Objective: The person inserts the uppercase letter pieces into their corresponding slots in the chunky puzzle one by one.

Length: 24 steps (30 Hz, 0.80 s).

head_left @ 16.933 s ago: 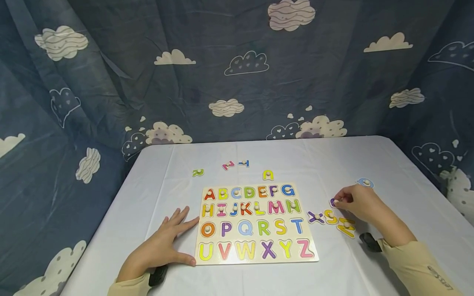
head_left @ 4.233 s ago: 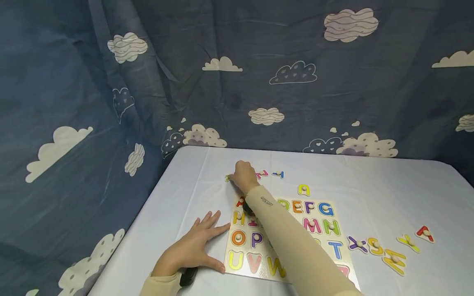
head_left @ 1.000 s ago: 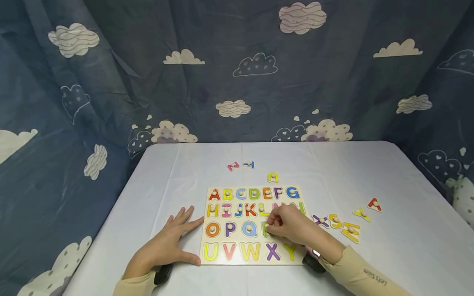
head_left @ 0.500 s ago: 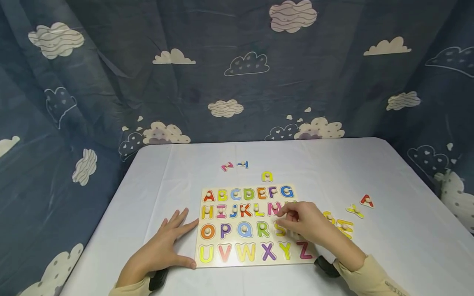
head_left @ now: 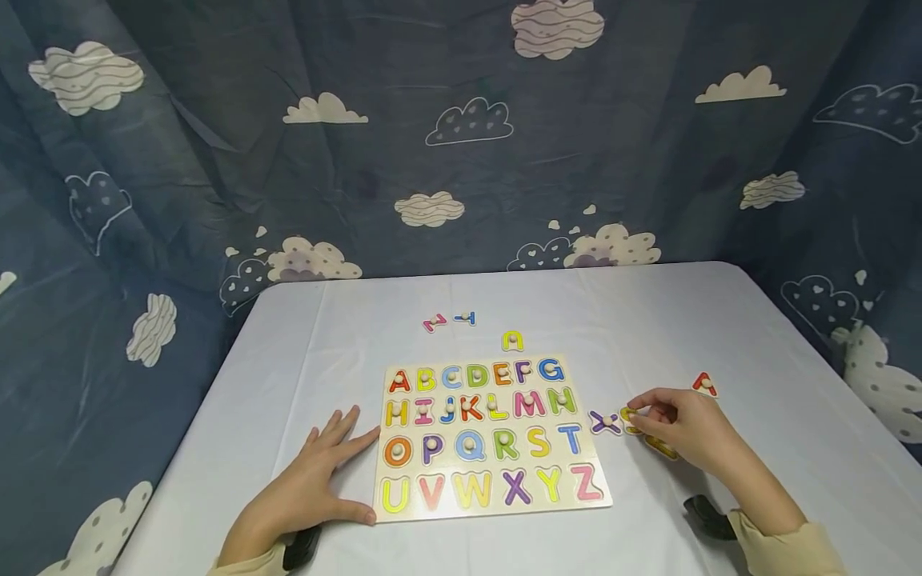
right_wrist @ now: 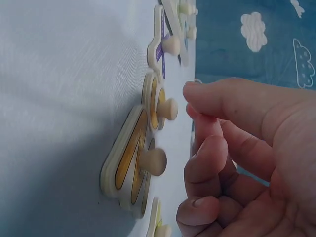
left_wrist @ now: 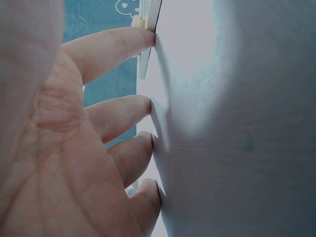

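A wooden alphabet board (head_left: 493,504) lies on the white table (head_left: 403,320). My left hand (head_left: 317,488) rests flat beside it, fingers (left_wrist: 123,111) straight on the cloth, the index tip touching the board's left edge (left_wrist: 150,12). My right hand (head_left: 637,412) hovers right of the board over loose letters. Its curled fingertips (right_wrist: 200,96) stand just off the knob of a yellow S piece (right_wrist: 153,106), holding nothing. A purple X (head_left: 603,422) lies left of the S (head_left: 629,417), and a larger yellow letter (right_wrist: 128,158) lies under the hand.
A red A piece (head_left: 704,384) lies beyond the right hand. A yellow U (head_left: 512,342), a pink Z (head_left: 434,322) and a blue T (head_left: 466,318) lie behind the board. Blue cloud-print curtains (head_left: 461,144) close in the table.
My right hand has left the board's third row, where the R piece now sits, and has moved right to the loose S. The left hand has stayed put.
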Tool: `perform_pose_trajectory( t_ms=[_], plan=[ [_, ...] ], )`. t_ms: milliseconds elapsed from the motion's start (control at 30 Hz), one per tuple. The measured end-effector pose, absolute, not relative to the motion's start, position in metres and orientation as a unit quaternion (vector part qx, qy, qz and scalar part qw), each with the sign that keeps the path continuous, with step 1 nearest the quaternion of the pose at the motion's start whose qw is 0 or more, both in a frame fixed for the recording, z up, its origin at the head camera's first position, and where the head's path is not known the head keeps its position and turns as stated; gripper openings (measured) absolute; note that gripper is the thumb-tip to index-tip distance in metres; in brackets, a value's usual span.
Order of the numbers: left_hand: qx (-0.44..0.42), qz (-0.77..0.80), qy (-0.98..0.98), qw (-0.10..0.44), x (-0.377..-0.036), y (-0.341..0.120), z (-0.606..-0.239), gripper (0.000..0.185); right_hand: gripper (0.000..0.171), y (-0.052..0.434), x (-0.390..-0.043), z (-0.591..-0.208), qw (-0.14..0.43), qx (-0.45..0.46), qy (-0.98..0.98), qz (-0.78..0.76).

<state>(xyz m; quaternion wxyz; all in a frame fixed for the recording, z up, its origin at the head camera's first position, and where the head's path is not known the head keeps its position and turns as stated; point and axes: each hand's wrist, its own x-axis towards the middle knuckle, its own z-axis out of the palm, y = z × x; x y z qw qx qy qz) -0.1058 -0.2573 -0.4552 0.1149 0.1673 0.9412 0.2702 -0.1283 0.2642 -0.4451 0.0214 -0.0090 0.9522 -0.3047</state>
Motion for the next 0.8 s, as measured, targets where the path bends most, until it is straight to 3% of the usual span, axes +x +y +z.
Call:
perform_pose_trajectory(
  t_ms=[800],
  plan=[
    [0.156,0.270,0.943,0.118,-0.1056,-0.2568,-0.4561,0.119,0.013,0.2681,-0.1318,-0.4548,0.017,-0.011,0.955,-0.294]
  ],
)
